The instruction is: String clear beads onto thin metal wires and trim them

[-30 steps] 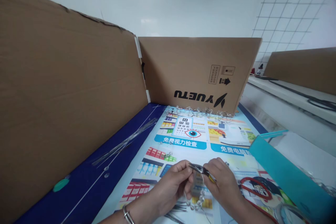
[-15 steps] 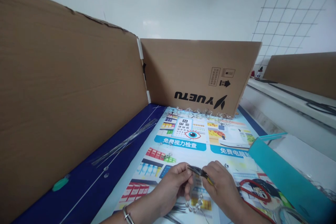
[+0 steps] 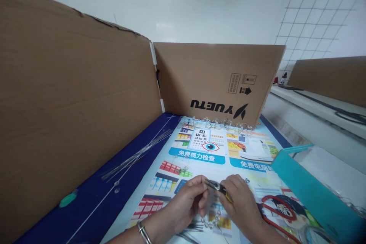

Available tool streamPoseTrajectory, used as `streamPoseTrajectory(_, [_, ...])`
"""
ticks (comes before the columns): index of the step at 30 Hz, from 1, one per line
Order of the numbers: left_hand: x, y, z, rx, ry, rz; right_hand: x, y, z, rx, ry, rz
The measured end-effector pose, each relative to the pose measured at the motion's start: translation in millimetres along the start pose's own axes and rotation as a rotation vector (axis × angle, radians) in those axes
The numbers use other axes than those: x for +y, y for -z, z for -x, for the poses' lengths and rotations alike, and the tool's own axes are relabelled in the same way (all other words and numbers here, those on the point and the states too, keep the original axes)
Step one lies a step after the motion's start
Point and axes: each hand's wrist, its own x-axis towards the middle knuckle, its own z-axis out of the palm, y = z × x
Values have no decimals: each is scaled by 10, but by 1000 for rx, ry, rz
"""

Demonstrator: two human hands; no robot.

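I see the right hand (image 3: 243,202) closed around small pliers (image 3: 219,187), whose tips meet the left hand (image 3: 188,202), its fingers pinched on a wire strung with clear beads (image 3: 211,222) that hangs just below both hands. All of this sits over the printed poster (image 3: 211,148), near its front edge. 1 bundle of thin wires (image 3: 137,155) lies left of the poster on the blue table (image 3: 94,202); 1 teal tray (image 3: 309,187) stands at the poster's right.
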Motion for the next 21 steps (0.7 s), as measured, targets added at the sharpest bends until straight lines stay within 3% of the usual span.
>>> streamPoseTrajectory(7, [81,-65,54,-109,126,187,-28,63,-11,121,73,-26])
streamPoseTrajectory(21, [30,-30,103,-272,254,325,-66,141,5,156,168,-40])
